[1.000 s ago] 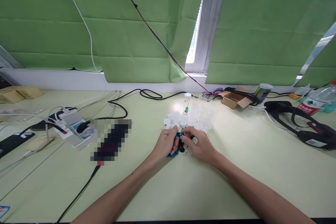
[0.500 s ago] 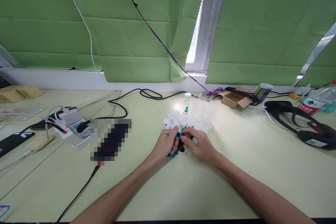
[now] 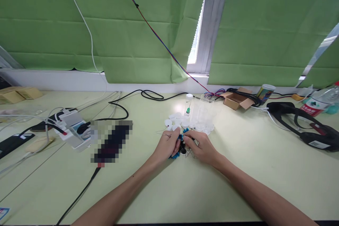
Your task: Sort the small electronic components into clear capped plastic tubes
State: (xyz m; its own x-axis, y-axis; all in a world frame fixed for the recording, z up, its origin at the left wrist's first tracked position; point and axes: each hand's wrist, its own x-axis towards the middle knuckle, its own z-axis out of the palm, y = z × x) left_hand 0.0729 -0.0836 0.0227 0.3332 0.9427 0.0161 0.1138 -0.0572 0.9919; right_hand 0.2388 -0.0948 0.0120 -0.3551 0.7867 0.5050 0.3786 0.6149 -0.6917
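At the table's middle, my left hand is closed around a small blue-and-black part with thin wire-like leads sticking out to the left. My right hand has thumb and forefinger pinched at that part's right side; the fingers largely hide what they grip. Under and between the hands lies a pile of small blue and black pieces with thin metal leads. Just beyond are several white round caps and clear plastic tubes. One capped tube stands upright with a green piece inside.
On the left sit a white power strip with plugs and a pixelated dark device on a black cable. A small open cardboard box, a can, a black headset and a plastic bottle stand at right.
The right hand's fingertips have shifted slightly at the blue-and-black part. The left hand keeps its grip and place.
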